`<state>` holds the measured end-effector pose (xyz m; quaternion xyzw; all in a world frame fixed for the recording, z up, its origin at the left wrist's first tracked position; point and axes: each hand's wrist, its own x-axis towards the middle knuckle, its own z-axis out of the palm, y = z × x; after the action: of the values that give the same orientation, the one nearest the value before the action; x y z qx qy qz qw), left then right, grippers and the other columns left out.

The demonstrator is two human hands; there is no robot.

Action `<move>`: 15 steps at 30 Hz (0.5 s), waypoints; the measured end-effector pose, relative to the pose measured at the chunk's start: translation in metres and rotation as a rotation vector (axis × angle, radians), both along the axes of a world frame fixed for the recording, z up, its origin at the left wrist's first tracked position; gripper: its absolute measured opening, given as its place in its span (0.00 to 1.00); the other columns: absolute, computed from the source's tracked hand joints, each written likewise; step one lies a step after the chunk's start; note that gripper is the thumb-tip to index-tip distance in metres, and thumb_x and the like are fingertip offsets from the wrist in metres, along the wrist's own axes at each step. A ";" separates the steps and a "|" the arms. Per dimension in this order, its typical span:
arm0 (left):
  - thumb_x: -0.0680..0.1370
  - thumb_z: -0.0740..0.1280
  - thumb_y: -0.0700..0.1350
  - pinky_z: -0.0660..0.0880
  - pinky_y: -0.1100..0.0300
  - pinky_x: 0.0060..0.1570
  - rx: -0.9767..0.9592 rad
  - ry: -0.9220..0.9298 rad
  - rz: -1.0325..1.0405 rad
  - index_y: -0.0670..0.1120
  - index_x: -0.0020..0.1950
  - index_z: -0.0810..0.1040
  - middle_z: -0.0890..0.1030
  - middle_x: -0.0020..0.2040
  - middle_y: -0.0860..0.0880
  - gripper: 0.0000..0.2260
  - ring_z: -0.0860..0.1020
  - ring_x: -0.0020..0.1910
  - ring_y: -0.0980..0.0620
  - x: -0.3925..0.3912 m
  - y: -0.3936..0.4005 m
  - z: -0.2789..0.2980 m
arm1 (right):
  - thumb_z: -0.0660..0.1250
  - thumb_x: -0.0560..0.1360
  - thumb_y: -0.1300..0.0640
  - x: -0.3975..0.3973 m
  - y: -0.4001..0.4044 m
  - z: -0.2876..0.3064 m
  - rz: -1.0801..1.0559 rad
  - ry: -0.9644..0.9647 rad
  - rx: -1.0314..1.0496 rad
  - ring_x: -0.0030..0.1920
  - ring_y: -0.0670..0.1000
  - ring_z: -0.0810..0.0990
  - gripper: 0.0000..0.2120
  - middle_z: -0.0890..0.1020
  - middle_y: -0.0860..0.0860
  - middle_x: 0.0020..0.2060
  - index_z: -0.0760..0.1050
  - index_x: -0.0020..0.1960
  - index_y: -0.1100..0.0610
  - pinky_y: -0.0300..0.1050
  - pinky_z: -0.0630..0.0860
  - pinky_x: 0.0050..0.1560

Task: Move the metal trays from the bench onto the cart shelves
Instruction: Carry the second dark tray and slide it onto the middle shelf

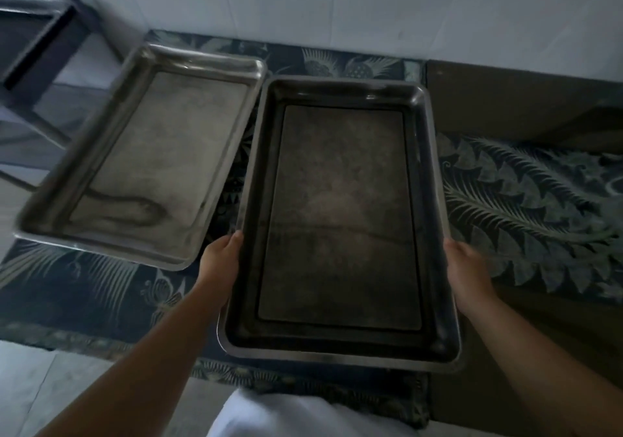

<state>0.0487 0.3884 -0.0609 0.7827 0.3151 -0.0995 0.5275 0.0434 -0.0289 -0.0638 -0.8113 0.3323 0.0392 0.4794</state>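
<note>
Early stage by the look of it: dark tray [340, 220] in hand over the table [526, 200], light tray [141, 153] lying on the table just left of it, far end tilted left. Cart [37, 48] far left; no tray visibly on it. Left hand [220, 261] and right hand [467, 269] clamp the dark tray's long rims, thumbs on top, arms stretched forward.

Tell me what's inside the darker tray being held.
The dark rectangular metal tray is empty; only its stained, scuffed bottom shows. Left hand and right hand grip its long edges, fingers hidden underneath.
</note>
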 end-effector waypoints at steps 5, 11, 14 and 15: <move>0.82 0.63 0.57 0.71 0.60 0.31 0.045 -0.077 0.073 0.48 0.37 0.83 0.81 0.28 0.54 0.20 0.78 0.29 0.57 -0.034 0.019 0.029 | 0.61 0.79 0.44 0.000 0.020 0.026 0.052 -0.076 -0.009 0.35 0.54 0.75 0.21 0.77 0.58 0.35 0.77 0.46 0.63 0.48 0.70 0.38; 0.80 0.63 0.59 0.76 0.54 0.38 0.028 -0.125 0.211 0.55 0.39 0.85 0.84 0.32 0.51 0.16 0.82 0.34 0.52 -0.085 0.062 0.059 | 0.59 0.80 0.45 0.005 0.072 0.050 0.229 -0.085 -0.039 0.32 0.52 0.74 0.19 0.77 0.53 0.31 0.75 0.38 0.55 0.43 0.66 0.33; 0.80 0.65 0.58 0.76 0.54 0.37 0.035 -0.131 0.334 0.51 0.39 0.84 0.82 0.31 0.49 0.17 0.80 0.33 0.50 -0.120 0.089 0.067 | 0.60 0.79 0.46 0.010 0.111 0.060 0.324 -0.034 0.047 0.35 0.55 0.73 0.18 0.75 0.57 0.33 0.76 0.40 0.59 0.48 0.68 0.38; 0.80 0.65 0.57 0.76 0.54 0.36 0.031 -0.128 0.381 0.50 0.39 0.84 0.82 0.31 0.48 0.17 0.80 0.33 0.50 -0.133 0.100 0.068 | 0.60 0.79 0.47 0.009 0.126 0.062 0.352 -0.027 0.060 0.34 0.54 0.71 0.18 0.73 0.56 0.31 0.75 0.38 0.59 0.49 0.67 0.37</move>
<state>-0.0846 0.4881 0.0071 0.7216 0.4246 0.0568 0.5438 0.0528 0.0969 -0.0016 -0.8427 0.1775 0.1213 0.4935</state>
